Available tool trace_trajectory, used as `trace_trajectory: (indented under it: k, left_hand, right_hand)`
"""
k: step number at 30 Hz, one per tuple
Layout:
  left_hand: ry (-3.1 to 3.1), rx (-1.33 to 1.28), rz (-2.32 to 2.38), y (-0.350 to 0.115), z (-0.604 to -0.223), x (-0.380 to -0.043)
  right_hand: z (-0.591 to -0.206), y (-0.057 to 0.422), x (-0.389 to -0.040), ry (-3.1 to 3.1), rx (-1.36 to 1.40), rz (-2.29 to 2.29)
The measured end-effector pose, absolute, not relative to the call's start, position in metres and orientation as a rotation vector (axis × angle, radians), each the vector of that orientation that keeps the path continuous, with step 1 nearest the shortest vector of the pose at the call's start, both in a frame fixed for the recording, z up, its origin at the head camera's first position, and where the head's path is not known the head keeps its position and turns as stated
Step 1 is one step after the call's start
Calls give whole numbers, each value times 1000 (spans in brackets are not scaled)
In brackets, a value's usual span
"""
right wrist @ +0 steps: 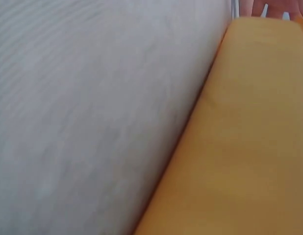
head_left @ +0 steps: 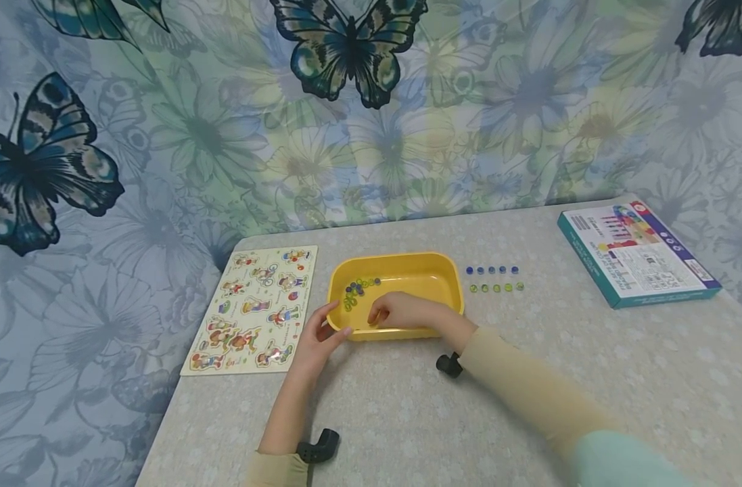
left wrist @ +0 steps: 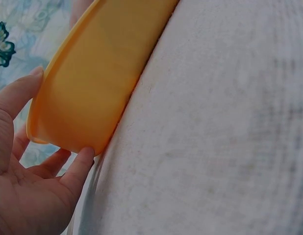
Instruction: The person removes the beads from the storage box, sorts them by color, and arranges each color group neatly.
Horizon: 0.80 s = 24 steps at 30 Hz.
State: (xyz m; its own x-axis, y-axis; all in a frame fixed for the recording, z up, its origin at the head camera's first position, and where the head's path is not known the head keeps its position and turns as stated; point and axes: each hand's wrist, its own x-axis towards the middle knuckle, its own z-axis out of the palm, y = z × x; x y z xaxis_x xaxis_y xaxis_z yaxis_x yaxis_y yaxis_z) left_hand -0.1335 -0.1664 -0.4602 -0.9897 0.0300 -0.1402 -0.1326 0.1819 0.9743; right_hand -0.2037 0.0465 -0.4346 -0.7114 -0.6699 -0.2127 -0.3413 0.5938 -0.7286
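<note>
A yellow tray [head_left: 400, 332] holds several small green and blue beads [head_left: 360, 291] bunched toward its left end. My left hand [head_left: 316, 341] grips the tray's near left corner, thumb and fingers spread around it. In the left wrist view, that hand [left wrist: 36, 181] touches the tray's outer wall [left wrist: 100, 78] and rim. Inside the tray, my right hand [head_left: 404, 311] is low over the floor with bent fingers, right of the beads. Whether its fingertips pinch anything is hidden. The right wrist view shows mostly the tray's outer wall [right wrist: 244, 127].
Right of the tray lie a row of blue beads [head_left: 492, 270] and a nearer row of green beads [head_left: 496, 288]. A board with cartoon figures [head_left: 255, 308] lies at the left. A flat box [head_left: 638, 253] lies at the far right. Butterfly-printed fabric [head_left: 371, 155] hangs behind the table.
</note>
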Motion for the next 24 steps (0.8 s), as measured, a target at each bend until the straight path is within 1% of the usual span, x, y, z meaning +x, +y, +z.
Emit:
trace_trajectory:
  k: [10,21,24]
  left_hand:
    - [2317,-57,1937,-169,-462,-134]
    - [2294,-61,1952,-169,-462,-135]
    - [2271,-65,1944,-167,-454,-133]
  right_hand:
    - [-434,19,-207,2362,-857,-923]
    - [-435,8,-209,2405,-770,-840]
    - [-432,9,-207,2451,-723,-777]
